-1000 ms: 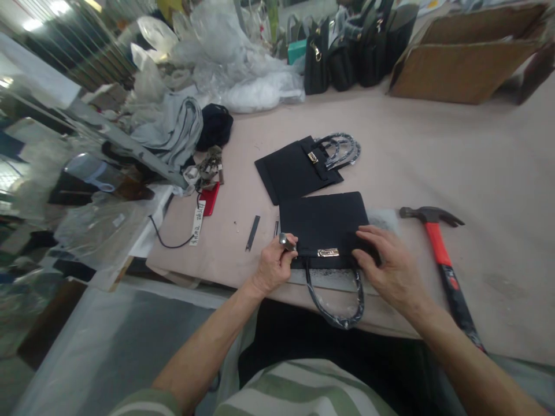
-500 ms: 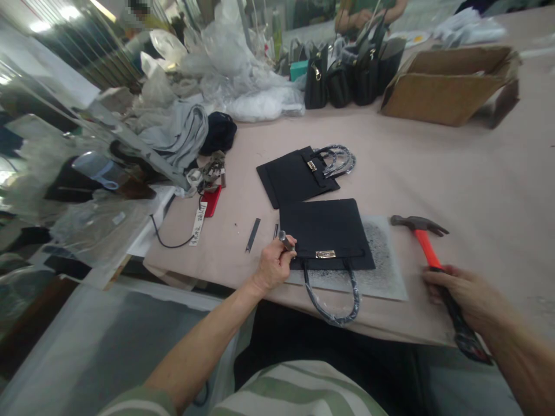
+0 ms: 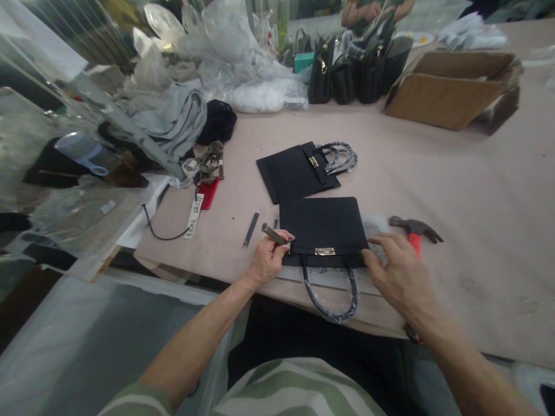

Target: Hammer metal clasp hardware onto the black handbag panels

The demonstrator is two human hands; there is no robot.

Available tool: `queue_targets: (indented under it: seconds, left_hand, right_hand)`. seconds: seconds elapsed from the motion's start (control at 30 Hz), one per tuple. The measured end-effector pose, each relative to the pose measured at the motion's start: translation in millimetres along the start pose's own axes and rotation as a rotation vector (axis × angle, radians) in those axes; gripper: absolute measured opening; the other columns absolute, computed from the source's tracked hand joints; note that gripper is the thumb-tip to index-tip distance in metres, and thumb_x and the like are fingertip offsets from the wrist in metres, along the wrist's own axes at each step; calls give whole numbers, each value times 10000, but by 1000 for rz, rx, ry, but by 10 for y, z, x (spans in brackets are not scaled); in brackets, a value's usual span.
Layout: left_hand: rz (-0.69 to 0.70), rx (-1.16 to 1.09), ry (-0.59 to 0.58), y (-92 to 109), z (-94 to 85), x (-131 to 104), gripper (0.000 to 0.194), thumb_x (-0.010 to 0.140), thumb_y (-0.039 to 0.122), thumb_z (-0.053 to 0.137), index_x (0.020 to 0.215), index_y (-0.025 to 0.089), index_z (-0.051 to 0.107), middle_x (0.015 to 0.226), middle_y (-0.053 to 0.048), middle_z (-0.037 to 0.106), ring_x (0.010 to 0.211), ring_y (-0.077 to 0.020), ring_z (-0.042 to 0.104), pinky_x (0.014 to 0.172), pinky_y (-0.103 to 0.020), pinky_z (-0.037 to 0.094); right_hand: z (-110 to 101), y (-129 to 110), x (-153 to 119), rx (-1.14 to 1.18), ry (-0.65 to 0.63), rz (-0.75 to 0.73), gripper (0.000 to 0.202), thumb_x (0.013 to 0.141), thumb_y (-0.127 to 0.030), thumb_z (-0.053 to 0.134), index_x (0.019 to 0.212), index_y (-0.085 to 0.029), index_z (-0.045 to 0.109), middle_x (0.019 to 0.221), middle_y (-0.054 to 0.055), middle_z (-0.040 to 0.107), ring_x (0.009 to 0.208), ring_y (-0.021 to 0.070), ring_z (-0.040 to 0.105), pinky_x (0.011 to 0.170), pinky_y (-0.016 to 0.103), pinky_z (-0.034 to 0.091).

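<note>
A flat black handbag [image 3: 323,222] lies in front of me, its gold clasp [image 3: 325,251] and plastic-wrapped handle [image 3: 332,316] toward my body. My left hand [image 3: 267,259] is closed around a metal punch [image 3: 273,233], which is tilted and rests by the bag's left edge. At the bag's right edge, my right hand [image 3: 399,271] has its thumb and fingers on the near corner, seemingly pinching it. A claw hammer [image 3: 415,225] with an orange and black handle lies on the table, partly hidden behind my right hand and forearm. Beneath the bag is a speckled grey board [image 3: 375,225].
Another black handbag [image 3: 295,170] lies just beyond. A dark metal strip [image 3: 251,229] and a red item [image 3: 209,193] are to the left. Several upright black bags [image 3: 321,75], a cardboard box [image 3: 451,95] and plastic wrapping [image 3: 260,95] stand at the back. A co-worker's arms [image 3: 373,10] show behind.
My right hand has let go of the hammer, now on the table, and moved left to the bag's edge. The punch in my left hand has tipped further left.
</note>
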State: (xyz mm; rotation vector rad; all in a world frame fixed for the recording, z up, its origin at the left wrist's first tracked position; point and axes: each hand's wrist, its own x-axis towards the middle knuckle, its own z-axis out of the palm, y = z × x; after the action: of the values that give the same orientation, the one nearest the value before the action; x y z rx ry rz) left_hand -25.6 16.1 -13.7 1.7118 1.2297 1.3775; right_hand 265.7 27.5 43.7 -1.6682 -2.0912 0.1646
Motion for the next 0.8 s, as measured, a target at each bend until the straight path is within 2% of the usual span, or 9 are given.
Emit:
queue_targets:
  seconds: [0.07,0.17,0.33,0.6,0.7,0.8]
  left_hand:
    - [-23,-20,0,-1,-6,-3,70,911,160,553,960,177,600,1039,-104,721,994,-210,709,916,-379,561]
    - [-64,-52,18,-7,-6,-15,63,918,174,565,971,178,600,1052,-105,720,1006,-215,709,922,-382,554]
    - [-113,-111,41,-8,6,-26,58,945,215,564,978,181,596,1051,-104,716,996,-215,721,886,-357,570]
    - [10,8,25,-12,26,-9,73,952,229,557,976,182,607,1027,-107,719,991,-214,706,913,-384,572]
    - [-69,-63,19,-39,0,18,94,961,263,561,982,181,602,1030,-102,723,971,-214,726,887,-371,585]
    - [-144,-150,-11,-52,-35,48,123,964,296,573,993,180,601,1028,-99,726,947,-215,744,849,-349,596]
  right_hand:
    - [176,-293,84,143,-51,-148,199,941,-309,516,1038,-197,649,1153,126,661,1086,265,608,944,418,487]
    - [444,-574,172,202,-136,-227,158,917,-216,534,990,-192,672,1141,121,676,1019,266,605,875,421,473]
    - [691,-601,234,239,-185,-246,151,883,-167,553,915,-210,694,1106,81,692,1048,271,563,884,440,406]
    - [682,-540,260,333,-237,-254,139,821,-201,637,937,-233,709,1145,59,683,1098,274,543,947,470,369]
    - [617,-582,208,367,-282,-310,207,834,-174,601,987,-234,728,1201,74,653,1140,273,536,995,487,368]
    - [545,-658,92,293,-336,-366,285,878,-154,536,1028,-253,756,1253,90,614,1190,289,505,1086,550,319]
